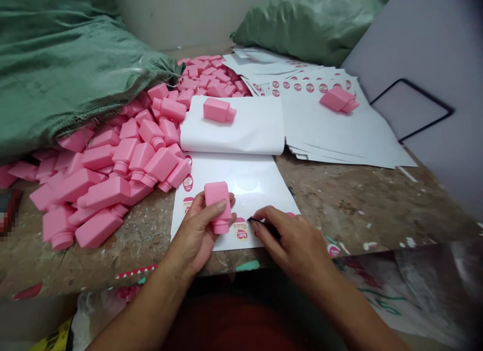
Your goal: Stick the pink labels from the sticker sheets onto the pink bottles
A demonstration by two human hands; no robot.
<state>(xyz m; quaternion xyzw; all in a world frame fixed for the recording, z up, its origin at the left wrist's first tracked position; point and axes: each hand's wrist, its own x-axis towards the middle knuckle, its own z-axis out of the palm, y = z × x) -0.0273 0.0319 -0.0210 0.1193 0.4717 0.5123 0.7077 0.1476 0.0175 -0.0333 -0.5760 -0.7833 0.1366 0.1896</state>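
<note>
My left hand [202, 227] is closed round a pink plastic bottle [218, 200], with its neck pointing toward me and the thumb across its side. Below it lies a white sticker sheet [241, 177] with round and square labels along its edges. My right hand [287, 235] pinches a thin black pointed tool [269, 227]; whether it is a blade or tweezers I cannot tell. The tool's tip is at the upper corner of a "BABY" label [240, 231] near the sheet's front edge. The far part of the sheet is curled over, and another pink bottle [217, 110] lies on it.
A heap of pink bottles [147, 154] spreads over the left and back, partly under a green sack [75, 79]. Stacked sticker sheets [332, 129] lie at right with one bottle [339, 99]. A black wire frame [426, 94] stands by the right wall. Scraps litter the worn table [377, 210].
</note>
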